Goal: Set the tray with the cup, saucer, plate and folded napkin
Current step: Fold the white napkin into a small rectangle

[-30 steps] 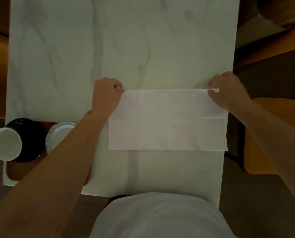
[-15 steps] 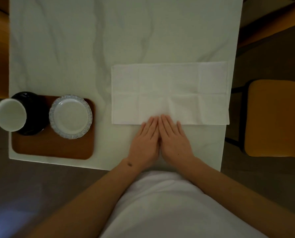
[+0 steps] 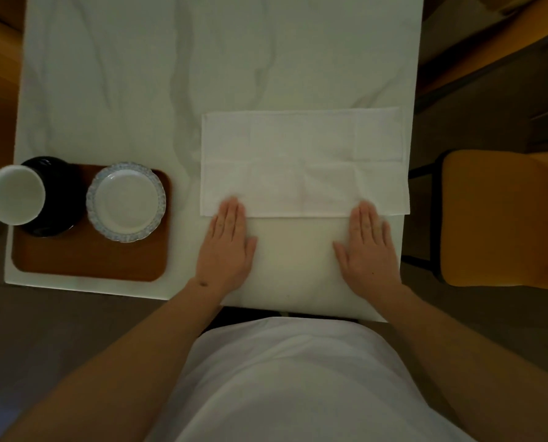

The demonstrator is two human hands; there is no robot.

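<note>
A white napkin (image 3: 304,162), folded into a wide rectangle, lies flat on the marble table (image 3: 170,74). My left hand (image 3: 226,247) rests flat with its fingertips on the napkin's near left edge. My right hand (image 3: 368,247) lies flat too, fingertips on the near right edge. Both hands hold nothing. At the table's left front corner stands a brown tray (image 3: 87,263). It carries a white plate with a blue patterned rim (image 3: 126,201) and a black saucer (image 3: 59,193). A white cup (image 3: 15,194) stands on the saucer.
A yellow-seated chair (image 3: 502,218) stands off the table's right edge. My white-shirted torso (image 3: 298,378) is against the near edge. Wooden flooring or furniture shows at the far left and upper right.
My hands left the napkin's far corners and came to its near edge, first side by side in the middle, now spread apart toward its left and right ends. The napkin lies flat.
</note>
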